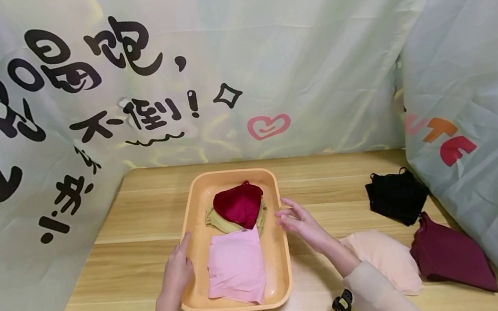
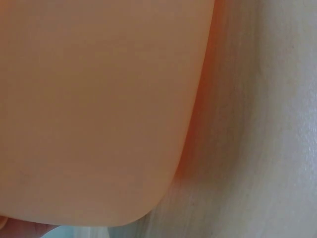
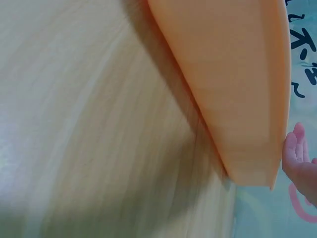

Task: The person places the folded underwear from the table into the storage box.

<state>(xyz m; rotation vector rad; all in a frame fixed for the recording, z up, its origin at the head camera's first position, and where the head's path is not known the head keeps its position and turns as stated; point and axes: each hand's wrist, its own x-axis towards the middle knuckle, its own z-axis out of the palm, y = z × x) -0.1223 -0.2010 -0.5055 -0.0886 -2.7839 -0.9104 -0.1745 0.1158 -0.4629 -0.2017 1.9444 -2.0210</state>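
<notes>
An orange plastic tray [image 1: 279,257] lies on the wooden table between both hands. Against its left rim is my left hand [image 1: 178,272], with one finger reaching straight up along the side and the thumb at the edge. My right hand [image 1: 304,225] has its fingers loosely extended at the right rim; the right wrist view shows the fingers [image 3: 296,151] beside the tray's outer wall. Inside the tray, a dark red folded garment [image 1: 239,204] overlaps a khaki one [image 1: 222,223]. Nearer me, a pink folded cloth garment [image 1: 236,266] lies flat.
To the right are a black garment with thin straps [image 1: 398,195], a maroon garment [image 1: 454,257] and a pale peach one [image 1: 383,259], partly behind my right forearm. Printed fabric curtains [image 1: 312,61] surround the table [image 1: 126,268] at the back and on both sides.
</notes>
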